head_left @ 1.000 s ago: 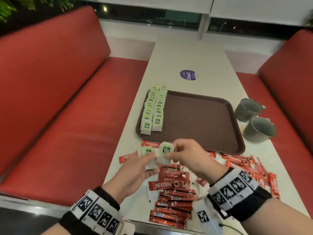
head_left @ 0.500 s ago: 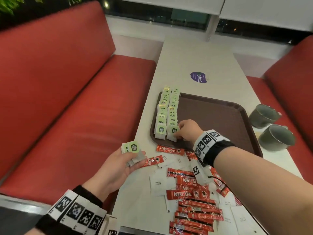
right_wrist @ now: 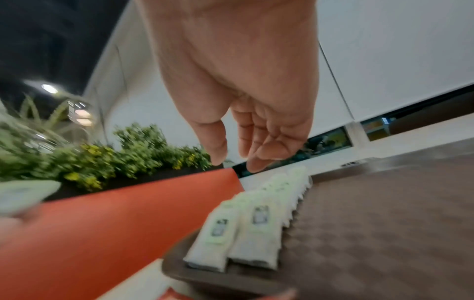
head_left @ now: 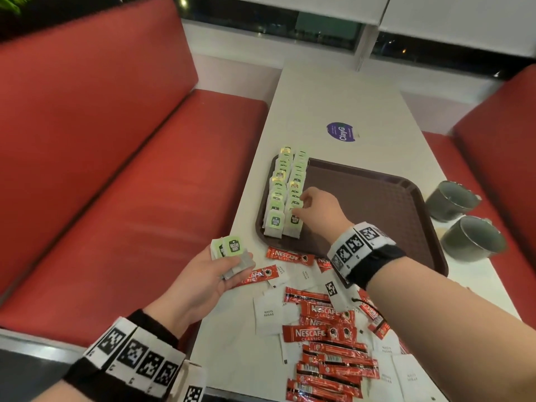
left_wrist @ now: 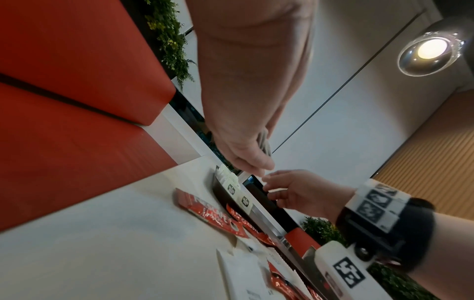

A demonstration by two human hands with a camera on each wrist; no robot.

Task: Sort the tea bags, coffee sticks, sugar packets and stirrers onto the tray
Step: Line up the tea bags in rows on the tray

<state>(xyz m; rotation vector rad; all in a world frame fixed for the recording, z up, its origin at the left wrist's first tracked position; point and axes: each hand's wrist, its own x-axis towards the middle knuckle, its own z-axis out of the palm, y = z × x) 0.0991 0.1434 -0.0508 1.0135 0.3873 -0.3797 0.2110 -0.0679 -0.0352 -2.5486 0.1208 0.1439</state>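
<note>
Change, right hand: half a second ago I saw the right hand [head_left: 317, 211] down at the near end of the tea bag rows [head_left: 285, 195]; it now sits slightly higher, beside the right-hand row.
Change, left hand: the left hand [head_left: 203, 278] holds the same small stack of tea bags [head_left: 230, 252], as it did before, off the table's left edge.
Right hand state: fingers loosely curved and apart, holding nothing, as I read the right wrist view; fingertips [right_wrist: 256, 165] hover over the rows.
Left hand state: fingers and thumb curled round the held stack.
Tray: the brown tray [head_left: 374, 198] carries two rows of tea bags along its left rim; the rest of its floor is bare.
Loose stock: coffee sticks [head_left: 314, 333] and sugar packets [head_left: 268, 313] lie mixed on the table [head_left: 327, 97], between me and the tray.
Hidden: my right forearm covers the tray's near right corner and part of the pile.
Hard to make out: the right wrist view is blurred; I cannot tell whether the fingertips touch a bag. I see no stirrers that I can identify.
Cut off: the pile runs out of the bottom of the head view.
Edges and room: two grey cups [head_left: 461, 224] stand just beside the tray's right rim, near the table's right edge.
</note>
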